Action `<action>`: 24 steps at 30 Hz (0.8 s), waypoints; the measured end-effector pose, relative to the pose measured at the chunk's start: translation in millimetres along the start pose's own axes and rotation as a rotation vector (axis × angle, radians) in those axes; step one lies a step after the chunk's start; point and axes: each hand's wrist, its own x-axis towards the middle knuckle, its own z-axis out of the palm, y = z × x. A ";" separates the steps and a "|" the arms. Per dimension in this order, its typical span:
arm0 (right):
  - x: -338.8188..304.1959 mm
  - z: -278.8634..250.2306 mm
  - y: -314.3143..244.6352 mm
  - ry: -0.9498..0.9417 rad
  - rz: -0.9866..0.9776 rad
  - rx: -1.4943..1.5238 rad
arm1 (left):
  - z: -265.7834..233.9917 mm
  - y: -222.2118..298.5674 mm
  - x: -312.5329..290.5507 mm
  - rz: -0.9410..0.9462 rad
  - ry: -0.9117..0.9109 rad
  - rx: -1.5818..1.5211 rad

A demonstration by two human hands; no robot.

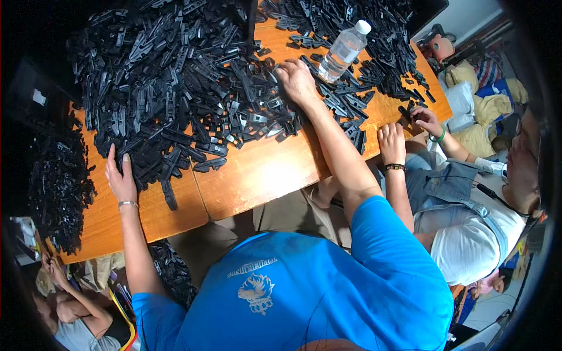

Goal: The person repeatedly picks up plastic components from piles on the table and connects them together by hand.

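Observation:
A large heap of black plastic clip-like pieces (170, 76) covers much of the wooden table in front of me. My left hand (122, 179) lies along the heap's near left edge, its fingers stretched out and the thumb apart, holding nothing. On the right side of the heap, my right hand (298, 82) reaches in among the pieces. Its fingers are bent loosely downward and their tips are partly hidden; no piece shows in its grasp. A clear plastic bottle (342, 54) with a white cap stands just right of this hand.
The orange-brown table (257, 175) has a seam near its middle. More black pieces lie at far right (380, 52) and far left (58, 193). A person in a white shirt (468, 245) sits at right, both hands near the table edge. Another person's hands (54, 266) show lower left. Sacks (492, 111) stand beyond.

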 end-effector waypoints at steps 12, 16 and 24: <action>-18.9 -37.4 -38.5 -0.024 0.063 0.150 | -3.5 -0.6 -3.0 0.006 -0.013 0.000; -52.7 -37.6 -26.3 -0.004 0.164 0.172 | -5.2 3.3 -2.1 0.024 -0.002 0.020; -43.5 17.9 -64.2 0.194 -0.001 0.206 | -0.6 3.4 -0.9 0.034 0.025 0.056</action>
